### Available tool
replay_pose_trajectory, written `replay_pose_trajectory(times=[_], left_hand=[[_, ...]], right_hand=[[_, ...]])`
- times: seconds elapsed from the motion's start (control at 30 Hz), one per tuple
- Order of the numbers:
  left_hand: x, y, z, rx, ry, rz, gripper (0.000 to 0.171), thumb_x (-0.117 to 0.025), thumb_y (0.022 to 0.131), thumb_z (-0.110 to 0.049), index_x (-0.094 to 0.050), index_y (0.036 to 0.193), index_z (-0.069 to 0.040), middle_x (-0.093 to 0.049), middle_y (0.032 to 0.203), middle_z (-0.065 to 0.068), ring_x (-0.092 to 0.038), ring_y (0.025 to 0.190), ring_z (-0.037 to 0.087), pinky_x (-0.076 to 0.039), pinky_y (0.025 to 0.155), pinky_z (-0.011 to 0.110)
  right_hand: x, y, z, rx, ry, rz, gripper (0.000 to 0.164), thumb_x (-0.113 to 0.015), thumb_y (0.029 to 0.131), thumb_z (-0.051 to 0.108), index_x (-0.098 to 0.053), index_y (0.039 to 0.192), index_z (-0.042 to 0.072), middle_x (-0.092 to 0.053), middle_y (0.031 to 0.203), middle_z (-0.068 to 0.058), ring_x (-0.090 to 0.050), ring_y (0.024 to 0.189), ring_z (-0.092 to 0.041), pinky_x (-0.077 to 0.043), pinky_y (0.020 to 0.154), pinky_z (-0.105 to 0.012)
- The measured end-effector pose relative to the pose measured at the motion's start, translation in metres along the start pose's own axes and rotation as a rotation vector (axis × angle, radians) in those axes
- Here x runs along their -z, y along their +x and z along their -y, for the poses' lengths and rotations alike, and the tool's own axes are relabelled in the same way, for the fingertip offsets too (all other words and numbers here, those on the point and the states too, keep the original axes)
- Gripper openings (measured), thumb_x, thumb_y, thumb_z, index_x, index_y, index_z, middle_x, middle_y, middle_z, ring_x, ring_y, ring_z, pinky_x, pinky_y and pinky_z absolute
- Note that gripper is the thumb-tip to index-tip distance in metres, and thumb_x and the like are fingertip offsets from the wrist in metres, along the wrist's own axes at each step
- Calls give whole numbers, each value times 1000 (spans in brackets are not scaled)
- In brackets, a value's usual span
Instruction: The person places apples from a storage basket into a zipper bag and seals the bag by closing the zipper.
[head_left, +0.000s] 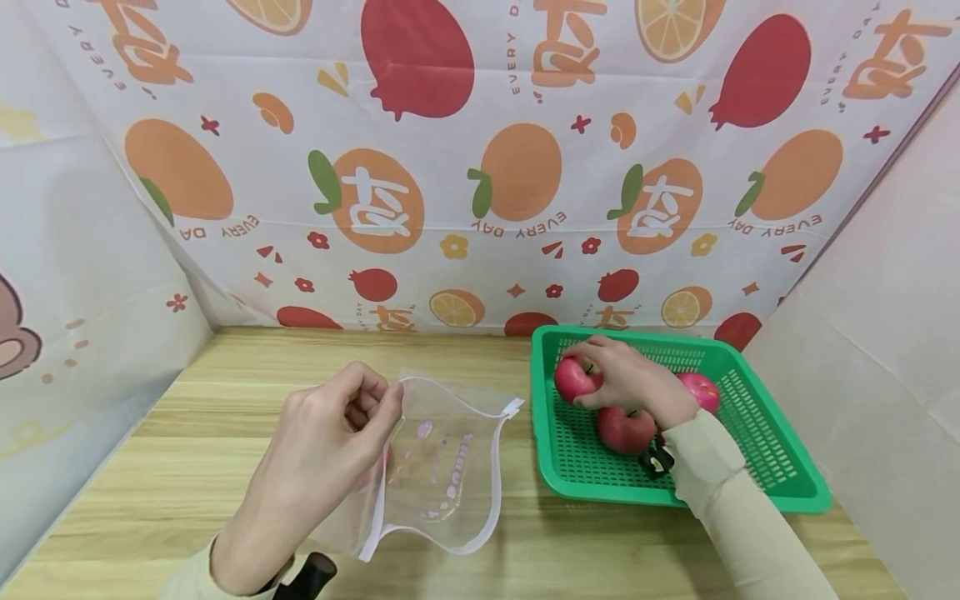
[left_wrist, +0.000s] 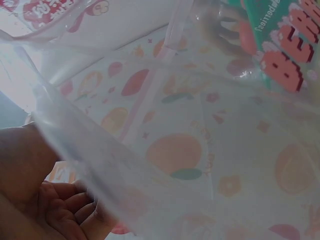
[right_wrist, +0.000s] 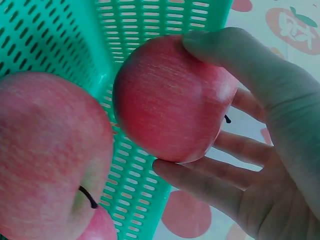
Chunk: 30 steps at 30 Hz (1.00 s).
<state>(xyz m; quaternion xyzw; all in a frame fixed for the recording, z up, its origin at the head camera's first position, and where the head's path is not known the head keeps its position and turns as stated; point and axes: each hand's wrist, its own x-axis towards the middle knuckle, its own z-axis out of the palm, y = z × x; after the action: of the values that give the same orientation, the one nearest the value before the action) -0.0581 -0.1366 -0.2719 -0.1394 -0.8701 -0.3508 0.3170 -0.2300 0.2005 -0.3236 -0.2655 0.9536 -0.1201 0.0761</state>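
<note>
My left hand (head_left: 322, 458) pinches the upper edge of a clear zip bag (head_left: 442, 467) between thumb and fingers. The bag's mouth gapes toward the right, its white zip slider (head_left: 513, 407) at the far corner. In the left wrist view, the bag's see-through film (left_wrist: 165, 130) covers most of the picture, with printed letters (left_wrist: 287, 65). Over at the basket, my right hand (head_left: 630, 379) grips a red apple (head_left: 573, 380) by its sides, thumb and fingers curved round it in the right wrist view. A second apple (head_left: 626, 429) and a third apple (head_left: 701, 391) lie beside it.
The green plastic basket (head_left: 546, 467) with slotted walls stands at the right of the wooden table (head_left: 247, 367). Behind the table hangs a fruit-patterned cloth (head_left: 450, 200), and pale cloth panels (head_left: 885, 317) close in the sides.
</note>
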Motion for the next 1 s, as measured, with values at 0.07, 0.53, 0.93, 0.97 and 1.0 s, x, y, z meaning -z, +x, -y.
replay_pose_trajectory(times=[0.07, 0.53, 0.93, 0.97, 1.0], left_hand=[[0, 0, 0, 1, -1, 1, 20, -73, 88, 0, -66, 78, -16, -56, 64, -16, -49, 54, -4, -41, 51, 12], [0, -1, 0, 8, 5, -1, 21, -73, 88, -1, -65, 77, -17, -56, 63, -16, -48, 54, -4, -41, 51, 12], [1, -2, 0, 20, 5, 8, 21, -72, 89, -2, -65, 77, -18, -55, 63, -16, -48, 53, -4, -40, 50, 12], [1, -1, 0, 22, 5, 9, 20, -72, 89, -3, -65, 77, -18, -55, 63, -16, -48, 53, -4, -40, 50, 12], [1, -2, 0, 21, 4, 9, 21, -72, 89, -2, -65, 77, -18, -55, 63, -16, -48, 53, -4, -40, 50, 12]], right_hand=[[2, -2, 0, 15, -7, -21, 69, -86, 81, 31, -57, 142, 19, -52, 145, -11, -51, 124, -33, -58, 88, -53], [17, -18, 12, 69, -15, -135, 67, -86, 80, 32, -59, 140, 20, -55, 140, -10, -57, 117, -32, -59, 84, -50], [27, -28, 24, 88, 20, -184, 69, -88, 78, 29, -58, 140, 22, -54, 139, -7, -56, 117, -31, -61, 83, -48], [27, -29, 25, 93, 22, -189, 69, -88, 78, 28, -58, 140, 22, -55, 139, -8, -57, 117, -31, -61, 83, -48], [27, -30, 25, 98, 26, -195, 69, -89, 78, 27, -59, 140, 22, -55, 138, -8, -57, 116, -31, -61, 82, -48]])
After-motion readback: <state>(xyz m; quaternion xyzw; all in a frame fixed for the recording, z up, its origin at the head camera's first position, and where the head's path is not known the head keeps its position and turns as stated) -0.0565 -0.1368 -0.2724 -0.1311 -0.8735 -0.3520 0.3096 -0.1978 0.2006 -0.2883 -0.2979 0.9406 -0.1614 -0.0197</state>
